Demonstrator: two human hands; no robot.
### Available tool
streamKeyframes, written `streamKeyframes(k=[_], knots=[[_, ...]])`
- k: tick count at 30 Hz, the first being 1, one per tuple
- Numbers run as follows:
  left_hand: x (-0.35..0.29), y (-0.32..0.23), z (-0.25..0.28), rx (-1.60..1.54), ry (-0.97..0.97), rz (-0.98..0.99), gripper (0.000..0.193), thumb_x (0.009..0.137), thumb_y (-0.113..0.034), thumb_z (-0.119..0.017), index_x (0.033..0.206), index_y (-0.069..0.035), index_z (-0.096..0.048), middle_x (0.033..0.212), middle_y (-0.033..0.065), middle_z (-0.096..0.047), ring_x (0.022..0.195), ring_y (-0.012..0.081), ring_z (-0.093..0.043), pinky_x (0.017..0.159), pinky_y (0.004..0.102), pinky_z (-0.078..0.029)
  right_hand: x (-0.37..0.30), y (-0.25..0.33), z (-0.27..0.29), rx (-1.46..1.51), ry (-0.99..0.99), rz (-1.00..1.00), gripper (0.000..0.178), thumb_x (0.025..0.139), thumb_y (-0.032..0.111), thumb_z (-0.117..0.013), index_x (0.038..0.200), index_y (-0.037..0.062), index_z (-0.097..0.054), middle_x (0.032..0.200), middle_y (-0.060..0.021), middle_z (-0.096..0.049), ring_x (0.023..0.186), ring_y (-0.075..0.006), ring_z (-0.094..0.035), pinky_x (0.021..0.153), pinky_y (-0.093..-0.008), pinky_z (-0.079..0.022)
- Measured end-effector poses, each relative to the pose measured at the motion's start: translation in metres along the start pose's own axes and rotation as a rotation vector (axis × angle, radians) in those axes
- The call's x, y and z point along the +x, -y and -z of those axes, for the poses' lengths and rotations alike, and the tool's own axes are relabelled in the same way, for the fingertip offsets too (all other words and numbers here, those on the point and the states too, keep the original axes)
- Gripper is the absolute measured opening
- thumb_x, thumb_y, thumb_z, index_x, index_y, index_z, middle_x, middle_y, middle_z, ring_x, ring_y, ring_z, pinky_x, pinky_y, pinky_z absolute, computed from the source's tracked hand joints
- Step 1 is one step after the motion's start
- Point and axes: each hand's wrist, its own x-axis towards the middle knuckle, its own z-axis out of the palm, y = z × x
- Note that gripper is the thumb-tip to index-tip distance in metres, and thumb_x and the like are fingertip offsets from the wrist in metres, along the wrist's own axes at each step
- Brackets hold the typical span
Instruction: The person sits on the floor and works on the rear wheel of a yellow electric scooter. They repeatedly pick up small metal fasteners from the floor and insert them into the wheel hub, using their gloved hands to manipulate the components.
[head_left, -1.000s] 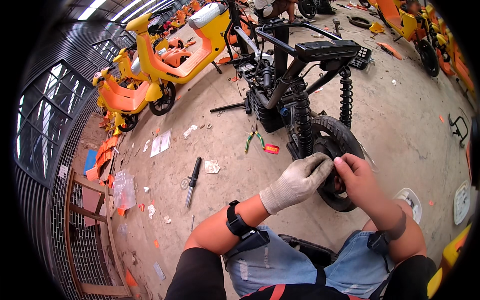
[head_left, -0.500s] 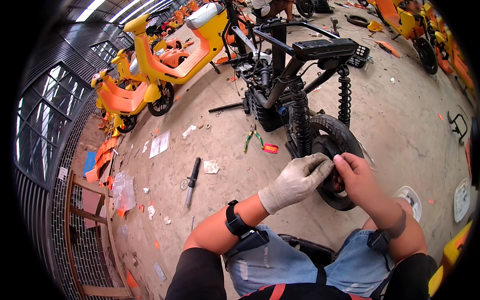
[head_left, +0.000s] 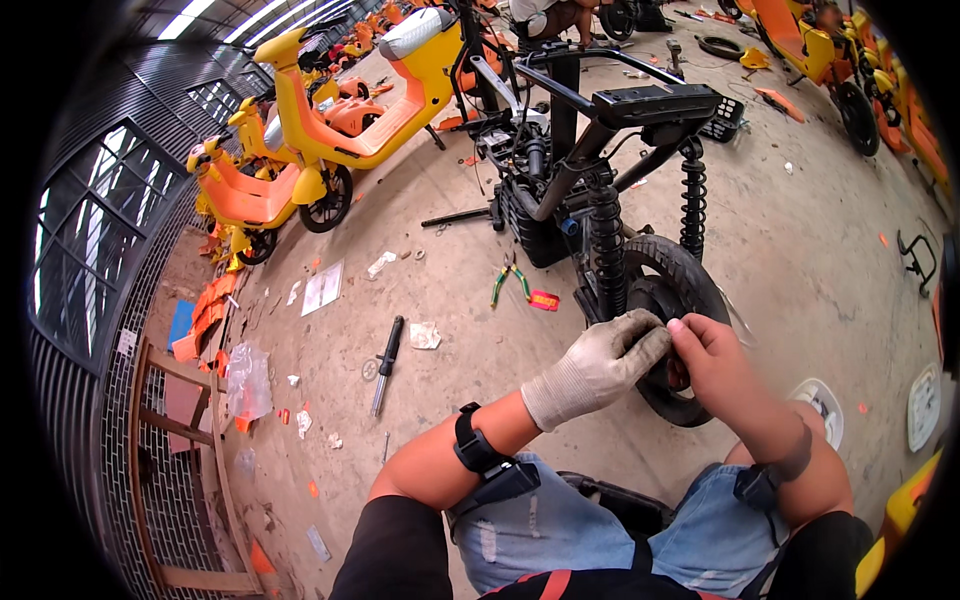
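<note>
A pale knit glove, dirty at the fingers, covers my left hand (head_left: 605, 362). Bare, my right hand (head_left: 718, 368) meets it fingertip to fingertip, and both are closed in a pinch. Whatever lies between the fingers is too small or hidden to make out. Just behind them stands the black rear wheel (head_left: 672, 275) of a stripped scooter frame (head_left: 575, 170), partly covered by my hands. Coil shock absorbers (head_left: 606, 240) rise beside the wheel. I cannot tell whether my fingers touch it.
Green-handled pliers (head_left: 510, 280) lie near a red packet (head_left: 545, 300). A black-and-silver shaft-like tool (head_left: 388, 362) rests farther left. Yellow-orange scooters (head_left: 345, 120) stand at the back left. A wooden frame (head_left: 150, 470) leans at the left wall. A person (head_left: 550, 15) sits at the back.
The view has shifted slightly, so the scene sits a little lower and to the right. My hands keep the same pinch, with hardly any movement between them.
</note>
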Motion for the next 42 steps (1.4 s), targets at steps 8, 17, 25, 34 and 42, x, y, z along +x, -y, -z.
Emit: streamKeyframes(k=[8,17,25,34,42], knots=[[0.0,-0.001,0.0,0.026,-0.01,-0.027,0.031,0.102,-0.031,-0.052,0.111,-0.002,-0.058,0.083,0.0037,-0.059,0.077,0.0104,-0.053,0.071,0.0279,-0.047,0.0,-0.002,-0.001,0.018,-0.003,0.022,0.032,0.102,0.027,-0.052,0.082,0.0018,-0.058,0.069,0.0006,-0.055,0.06,-0.0078,-0.052,0.055,-0.0261,-0.043],[0.0,0.004,0.0,0.037,-0.014,-0.06,0.03,0.103,-0.029,-0.051,0.111,-0.001,-0.059,0.084,0.0041,-0.059,0.077,0.0098,-0.054,0.071,0.0276,-0.048,-0.001,-0.001,-0.003,0.037,-0.027,0.032,0.032,0.102,0.025,-0.053,0.08,0.0022,-0.057,0.067,0.0009,-0.054,0.058,-0.0077,-0.052,0.054,-0.026,-0.043],[-0.001,0.0,0.0,-0.002,-0.004,-0.054,0.03,0.103,-0.029,-0.051,0.106,0.0,-0.061,0.08,0.0037,-0.059,0.074,0.0095,-0.053,0.069,0.0272,-0.047,0.0,-0.002,-0.003,0.039,-0.018,0.036,0.033,0.102,0.026,-0.052,0.08,0.0022,-0.057,0.067,0.0006,-0.054,0.057,-0.0082,-0.052,0.054,-0.0258,-0.044],[-0.001,-0.004,0.001,0.016,-0.004,-0.006,0.03,0.102,-0.028,-0.052,0.104,0.0,-0.062,0.082,0.0055,-0.06,0.074,0.0115,-0.054,0.068,0.0285,-0.047,0.0,-0.004,0.001,0.111,0.021,0.004,0.041,0.103,0.036,-0.048,0.083,0.0013,-0.059,0.067,-0.0008,-0.054,0.057,-0.0091,-0.053,0.054,-0.0257,-0.045],[0.0,-0.003,0.004,0.043,-0.022,0.021,0.03,0.102,-0.029,-0.053,0.111,-0.002,-0.06,0.086,0.0057,-0.061,0.076,0.0113,-0.056,0.07,0.0277,-0.048,0.001,0.005,0.0,-0.009,0.021,-0.02,0.034,0.1,0.03,-0.054,0.083,0.0012,-0.06,0.066,-0.0002,-0.054,0.058,-0.009,-0.054,0.054,-0.0259,-0.044]])
